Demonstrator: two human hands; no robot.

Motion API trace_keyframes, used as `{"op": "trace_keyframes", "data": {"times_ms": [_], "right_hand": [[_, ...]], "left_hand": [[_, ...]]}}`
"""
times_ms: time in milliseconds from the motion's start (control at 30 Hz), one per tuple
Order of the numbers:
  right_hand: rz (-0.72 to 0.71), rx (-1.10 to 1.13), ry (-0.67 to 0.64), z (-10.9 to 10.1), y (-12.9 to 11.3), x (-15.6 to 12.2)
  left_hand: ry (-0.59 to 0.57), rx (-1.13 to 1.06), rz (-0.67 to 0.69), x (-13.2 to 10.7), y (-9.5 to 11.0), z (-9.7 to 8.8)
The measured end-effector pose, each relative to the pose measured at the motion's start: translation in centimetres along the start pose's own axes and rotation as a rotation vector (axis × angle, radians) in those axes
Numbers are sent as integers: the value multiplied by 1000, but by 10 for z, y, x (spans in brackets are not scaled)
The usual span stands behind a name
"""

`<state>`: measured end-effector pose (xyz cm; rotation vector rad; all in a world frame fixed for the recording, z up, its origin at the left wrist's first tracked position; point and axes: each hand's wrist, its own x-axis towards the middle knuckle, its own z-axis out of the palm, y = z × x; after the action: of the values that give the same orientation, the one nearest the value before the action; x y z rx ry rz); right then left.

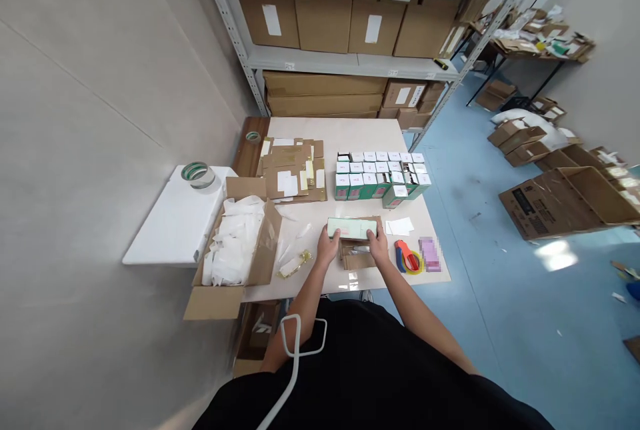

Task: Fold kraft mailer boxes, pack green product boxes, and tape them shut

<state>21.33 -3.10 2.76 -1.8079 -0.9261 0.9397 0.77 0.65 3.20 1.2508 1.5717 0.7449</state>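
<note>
A long pale-green box [351, 228] is held level between my two hands over the table's front part. My left hand [328, 246] grips its left end, thumb on top. At the right end, my right hand [379, 243] closes round it in the same way. Beneath the box lies an opened brown cardboard box [358, 261], partly hidden by what I hold. White paper slips [399, 226] lie just right of my right hand. Clear plastic bags [294, 247] rest left of my left hand, beside a yellowish tape piece [295, 263].
Rows of green-and-white boxes [370, 185] stand at the back right of the table. Flattened cardboard [285, 170] is stacked at back left. An open carton [265, 243] of white packets is at left. A red-and-blue tape dispenser [407, 258] lies near the right edge. Shelving [360, 63] stands behind.
</note>
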Motion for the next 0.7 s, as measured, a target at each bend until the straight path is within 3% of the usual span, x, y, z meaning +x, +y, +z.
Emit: {"op": "trace_keyframes", "data": {"times_ms": [167,267,367,467,600,700], "right_hand": [[25,2,16,-39,14,10],[68,-8,-61,-57,21,24],[104,-48,-83,-74,27,40],[43,-20,-122,-89,31,51],[-13,18,-220,-103,34,52],[-4,41,-292,-106,33,45]], "left_hand": [[-102,11,-17,-17,2,41],[-65,29,-38,-20,-6,55],[55,84,-76,-20,-16,59],[142,112,-93,-24,-23,54],[169,178,-15,-34,-28,53],[115,248,40,-38,-30,64]]}}
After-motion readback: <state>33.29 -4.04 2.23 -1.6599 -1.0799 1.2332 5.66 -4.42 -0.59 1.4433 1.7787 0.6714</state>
